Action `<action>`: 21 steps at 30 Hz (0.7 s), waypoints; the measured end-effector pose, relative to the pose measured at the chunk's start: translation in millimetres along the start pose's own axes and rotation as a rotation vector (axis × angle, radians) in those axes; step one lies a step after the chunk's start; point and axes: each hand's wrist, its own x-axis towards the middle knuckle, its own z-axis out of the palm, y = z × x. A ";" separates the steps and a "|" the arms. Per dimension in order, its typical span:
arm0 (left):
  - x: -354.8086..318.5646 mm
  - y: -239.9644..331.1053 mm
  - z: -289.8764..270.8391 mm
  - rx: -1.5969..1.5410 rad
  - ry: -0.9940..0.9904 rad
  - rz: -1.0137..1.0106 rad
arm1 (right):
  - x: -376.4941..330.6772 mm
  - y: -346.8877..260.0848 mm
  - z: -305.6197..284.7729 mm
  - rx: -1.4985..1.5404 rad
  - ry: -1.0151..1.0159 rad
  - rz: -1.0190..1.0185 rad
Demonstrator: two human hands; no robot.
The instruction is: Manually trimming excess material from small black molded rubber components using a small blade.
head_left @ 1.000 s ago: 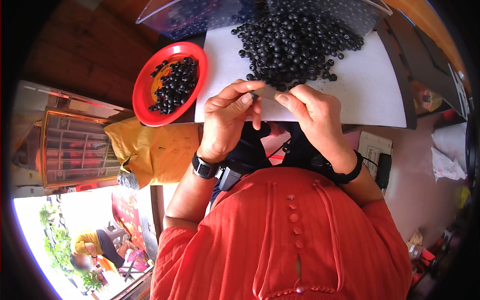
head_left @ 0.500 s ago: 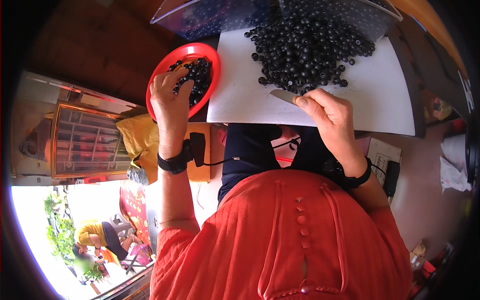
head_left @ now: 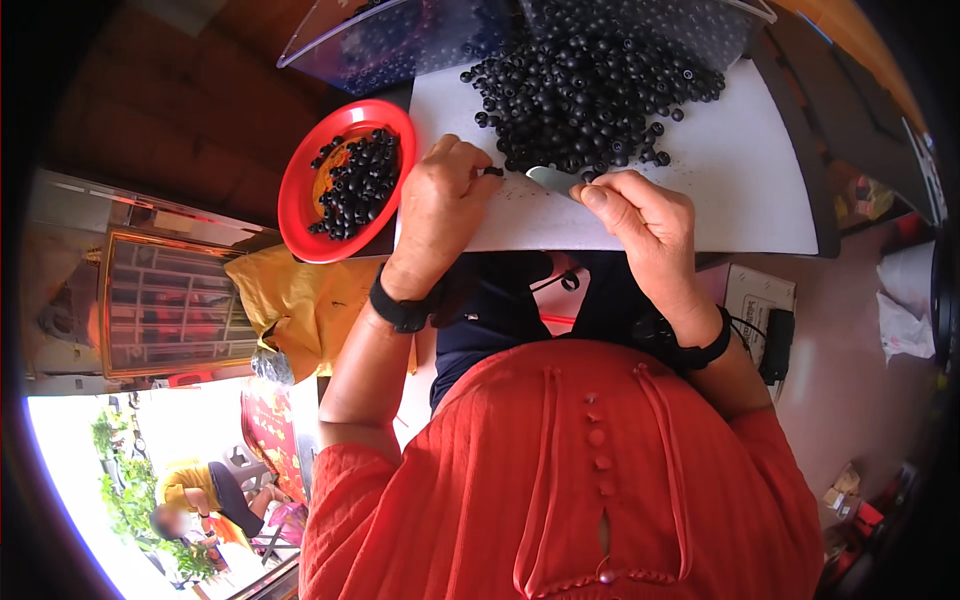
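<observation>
**Red top, dark wristbands**

The person wears a red-orange ribbed top (head_left: pixel 590 470) with short sleeves that end above the elbows. A row of small matching buttons (head_left: pixel 597 437) runs down the middle of the front, with thin cords hanging either side. Dark navy trousers (head_left: pixel 500 310) cover the lap. The left hand (head_left: pixel 440 205) has a black watch (head_left: pixel 403 310) strapped at the wrist. The right hand (head_left: pixel 645 225) has a black band (head_left: pixel 705 350) at the wrist, perhaps a bracelet; the fisheye bend blurs it.
</observation>
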 end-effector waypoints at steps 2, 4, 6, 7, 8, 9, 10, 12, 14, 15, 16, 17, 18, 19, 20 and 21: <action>-7.0 -3.0 -6.3 -0.067 0.009 -0.026 | -0.3 0.9 -0.1 -0.017 -0.006 -0.029; -11.5 -5.2 -9.5 -0.085 0.001 -0.041 | -0.6 3.5 0.8 -0.025 0.000 -0.038; -16.4 -3.4 -13.0 -0.104 -0.003 -0.054 | -0.8 4.0 2.0 -0.033 0.006 -0.051; -19.1 0.4 -14.7 -0.158 0.013 -0.067 | -0.8 3.2 1.7 -0.047 0.000 -0.049; -20.7 2.7 -15.1 -0.213 0.030 -0.080 | -0.8 2.4 1.4 -0.062 -0.005 -0.047; -21.8 2.7 -13.6 -0.215 0.031 -0.080 | -0.7 1.7 1.2 -0.064 -0.007 -0.048; -23.9 2.6 -12.3 -0.242 0.050 -0.109 | -0.7 0.1 1.2 -0.060 -0.018 -0.031; -25.8 2.0 -7.5 -0.272 0.073 -0.138 | -0.6 -0.3 1.7 -0.058 -0.033 -0.017; -23.1 1.4 -2.4 -0.072 0.080 0.005 | -0.5 0.9 1.2 -0.049 -0.032 0.016; -23.6 1.9 -3.2 -0.075 0.084 0.004 | -0.6 -0.7 -0.2 -0.052 -0.035 0.014; -23.5 1.8 -3.4 -0.058 0.068 0.035 | -0.5 -2.1 -1.9 -0.035 -0.046 0.041; -23.4 2.0 -3.8 -0.041 0.052 0.066 | -0.1 -4.1 -3.6 -0.018 -0.056 0.068; -23.9 2.8 -5.7 -0.044 0.054 0.066 | 1.5 -8.7 -6.0 -0.020 -0.057 0.068; -25.5 3.9 -8.6 -0.121 0.059 0.030 | 3.6 -14.3 -8.8 0.054 -0.057 0.042; -27.6 5.0 -10.5 -0.197 0.065 -0.006 | 4.5 -16.9 -10.2 0.129 -0.057 0.016; -30.4 6.2 -11.0 -0.197 0.065 -0.007 | 4.8 -15.5 -10.0 0.129 -0.059 0.016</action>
